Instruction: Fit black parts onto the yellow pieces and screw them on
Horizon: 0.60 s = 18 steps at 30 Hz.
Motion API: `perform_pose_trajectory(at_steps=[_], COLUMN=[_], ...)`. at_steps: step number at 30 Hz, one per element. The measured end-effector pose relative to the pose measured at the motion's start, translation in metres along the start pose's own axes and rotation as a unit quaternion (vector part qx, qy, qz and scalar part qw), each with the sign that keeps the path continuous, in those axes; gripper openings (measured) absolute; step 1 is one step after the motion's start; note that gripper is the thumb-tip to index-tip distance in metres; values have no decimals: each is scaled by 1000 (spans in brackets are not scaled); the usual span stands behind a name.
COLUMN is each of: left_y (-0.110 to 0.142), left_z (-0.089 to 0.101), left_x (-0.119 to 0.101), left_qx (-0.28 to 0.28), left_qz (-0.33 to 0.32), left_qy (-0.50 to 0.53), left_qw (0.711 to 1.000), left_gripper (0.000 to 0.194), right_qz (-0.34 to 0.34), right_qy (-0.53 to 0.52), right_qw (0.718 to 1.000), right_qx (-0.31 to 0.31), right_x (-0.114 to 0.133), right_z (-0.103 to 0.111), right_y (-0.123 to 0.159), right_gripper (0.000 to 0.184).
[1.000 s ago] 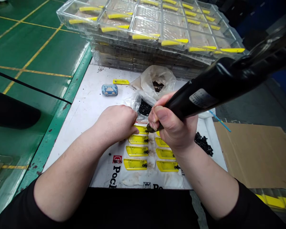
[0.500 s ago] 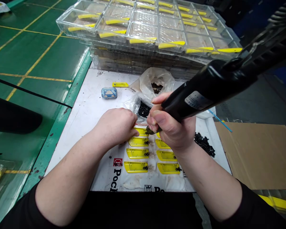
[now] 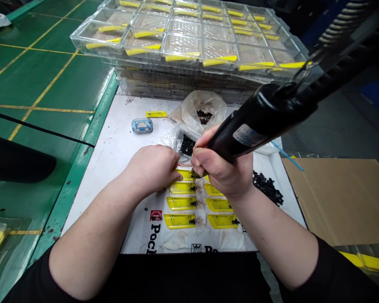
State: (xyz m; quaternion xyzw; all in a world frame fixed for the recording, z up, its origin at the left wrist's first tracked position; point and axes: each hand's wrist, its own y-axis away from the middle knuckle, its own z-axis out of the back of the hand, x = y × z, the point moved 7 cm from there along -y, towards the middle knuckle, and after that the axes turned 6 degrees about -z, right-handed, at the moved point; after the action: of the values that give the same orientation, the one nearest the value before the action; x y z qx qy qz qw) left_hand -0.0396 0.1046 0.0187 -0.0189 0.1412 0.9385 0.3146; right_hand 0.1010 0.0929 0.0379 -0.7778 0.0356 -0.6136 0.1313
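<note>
My right hand [image 3: 227,168] is wrapped around a black electric screwdriver [image 3: 240,130], held slanted with its tip down at the black clip end of the farthest yellow plastic piece in the left column. My left hand [image 3: 154,170] is closed at the left end of that yellow plastic piece [image 3: 185,173], its thumb pressing on it; the other fingertips are hidden. Nearer me lie more yellow pieces [image 3: 180,221] in two columns, several with small black parts [image 3: 192,221] at their right ends. My right hand partly covers the right column.
Beyond my hands are a plastic bag of small black screws [image 3: 187,145] and a bag of dark parts [image 3: 204,117]. Black clips [image 3: 267,189] are heaped at right. A blue tin [image 3: 142,126] and stacked clear compartment trays [image 3: 189,59] stand farther back; cardboard [image 3: 337,202] lies right.
The view has shifted slightly. My right hand still holds the screwdriver at the same yellow piece, with the tool slightly more upright. My left hand keeps its place on the piece.
</note>
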Motion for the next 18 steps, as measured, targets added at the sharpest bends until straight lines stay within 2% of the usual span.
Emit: perform_pose_trajectory(at_steps=[9, 18], left_y=[0, 0], left_z=[1, -2], left_x=[0, 2], left_qx=[-8, -7], left_qz=[1, 8], left_qy=[4, 3], left_qw=[1000, 1000], left_gripper=[22, 27], right_qz=[-2, 13], right_qy=[-7, -20], right_qw=[1000, 1000], right_qx=[-6, -8], right_x=[1, 3], right_z=[-3, -1], right_y=[-1, 0], right_gripper=[25, 18])
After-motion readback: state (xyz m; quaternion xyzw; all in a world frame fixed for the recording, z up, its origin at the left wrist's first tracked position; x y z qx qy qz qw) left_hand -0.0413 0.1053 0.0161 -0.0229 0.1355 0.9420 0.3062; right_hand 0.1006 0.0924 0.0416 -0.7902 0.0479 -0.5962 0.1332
